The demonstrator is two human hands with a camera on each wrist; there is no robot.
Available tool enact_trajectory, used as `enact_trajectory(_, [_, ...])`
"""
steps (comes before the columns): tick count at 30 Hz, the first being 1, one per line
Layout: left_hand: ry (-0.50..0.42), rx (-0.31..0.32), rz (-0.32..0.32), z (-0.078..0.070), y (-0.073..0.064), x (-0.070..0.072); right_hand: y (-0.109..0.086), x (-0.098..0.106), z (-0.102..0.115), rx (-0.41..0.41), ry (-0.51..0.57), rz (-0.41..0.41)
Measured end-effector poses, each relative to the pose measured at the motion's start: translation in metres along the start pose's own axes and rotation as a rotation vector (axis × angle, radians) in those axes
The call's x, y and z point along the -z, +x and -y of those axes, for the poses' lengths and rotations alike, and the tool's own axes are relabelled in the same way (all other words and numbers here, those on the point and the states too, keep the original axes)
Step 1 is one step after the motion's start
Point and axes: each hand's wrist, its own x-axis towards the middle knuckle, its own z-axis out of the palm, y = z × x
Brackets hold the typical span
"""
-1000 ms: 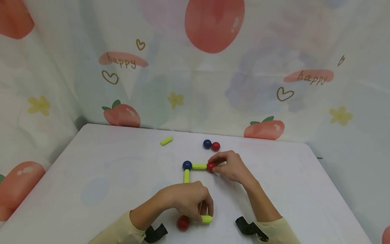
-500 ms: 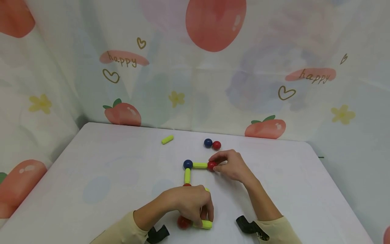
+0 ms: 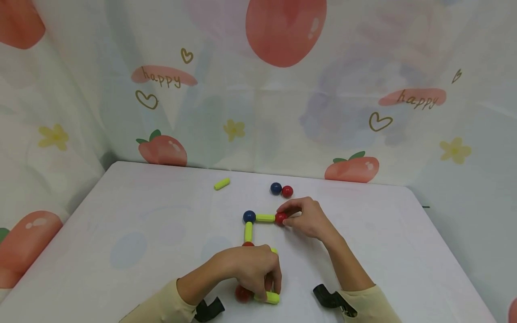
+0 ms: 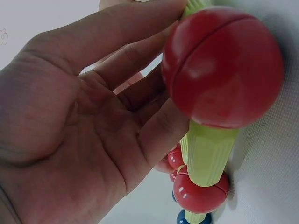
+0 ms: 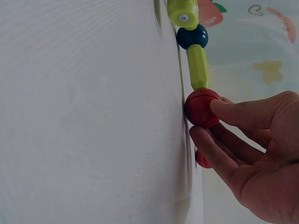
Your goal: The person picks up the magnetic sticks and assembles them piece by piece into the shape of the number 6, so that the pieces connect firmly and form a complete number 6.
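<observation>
Lower rod (image 3: 273, 298), yellow-green: located at lower centre of the frame, pinched between thumb and fingers of the left grip (image 3: 252, 269). Its long axis runs roughly left to right; its left end is directed at the lower red ball (image 3: 243, 294), and contact is suggested by the left wrist view, though the joint is partly covered by fingers. No ball is seen on its right end.

Right grip (image 3: 308, 220): fingers closed around the upper red ball (image 3: 279, 218), at the right end of the upper rod (image 3: 265, 218). That rod is lined up nearly parallel with the lower one and is met at its left by the corner blue ball (image 3: 249, 216). From there the upright rod (image 3: 248, 232) is run down the frame to the middle red ball (image 3: 248, 244), which is mostly hidden by the left grip. A side rod (image 3: 274, 250) is also largely covered there.

On the worktop (image 3: 363, 237), a loose blue ball (image 3: 276, 188) and a loose red ball (image 3: 287, 191) are placed side by side at upper centre, nearer the right grip. From the left grip, they are judged to be obstructed by the upper row and right grip. A loose rod (image 3: 222, 184), slanted, is noted farther left, well apart from both.
</observation>
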Motion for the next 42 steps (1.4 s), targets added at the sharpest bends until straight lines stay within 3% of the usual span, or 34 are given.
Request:
enact_trajectory(24, [0.017, 0.071, -0.049, -0.0045, -0.0042, -0.0029, 0.0000, -0.0009, 0.0011, -0.017, 0.000, 0.002])
enact_trajectory(42, [0.039, 0.080, -0.061, -0.0058, -0.0045, -0.0039, 0.0003, 0.0000, 0.0005, 0.005, -0.008, 0.008])
